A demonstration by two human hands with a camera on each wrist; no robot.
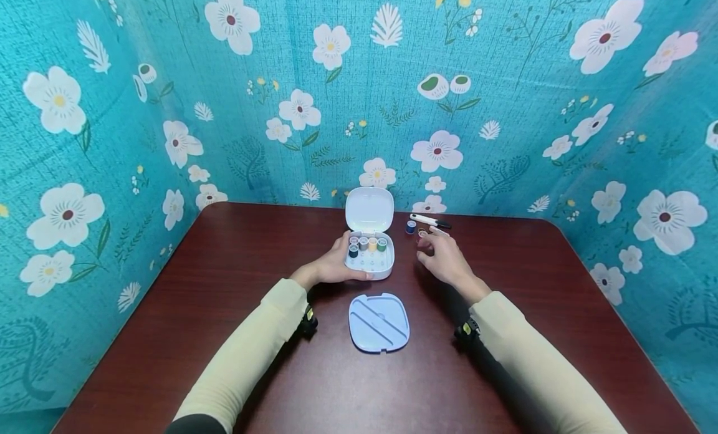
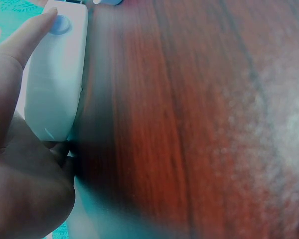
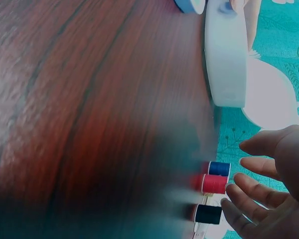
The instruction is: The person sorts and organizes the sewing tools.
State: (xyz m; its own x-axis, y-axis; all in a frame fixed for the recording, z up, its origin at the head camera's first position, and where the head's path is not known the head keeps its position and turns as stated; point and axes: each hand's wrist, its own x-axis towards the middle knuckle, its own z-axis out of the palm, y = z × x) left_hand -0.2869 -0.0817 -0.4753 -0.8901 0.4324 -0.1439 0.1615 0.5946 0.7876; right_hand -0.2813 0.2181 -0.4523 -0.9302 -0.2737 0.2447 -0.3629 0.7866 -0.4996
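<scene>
A small white sewing box (image 1: 384,273) stands with its lid (image 1: 369,209) raised. My left hand (image 1: 335,262) grips the box's left side, its thumb (image 2: 37,31) across the front by the round catch (image 2: 60,25). Inside the box, several thread spools (image 1: 373,244) stand in the back rows, with bare pegs in front. To the right, my right hand (image 1: 447,259) hovers with fingers parted and nothing between them. Its fingertips are right beside a red spool (image 3: 214,183); a blue spool (image 3: 219,169) and a black spool (image 3: 208,214) stand on either side.
A pale lilac tray insert (image 1: 379,323) with diagonal ridges lies on the dark wooden table (image 1: 269,371) in front of the box. Behind the right hand lies a slim white-and-black tool (image 1: 430,221). A teal floral curtain (image 1: 359,97) hangs along the table's back and sides.
</scene>
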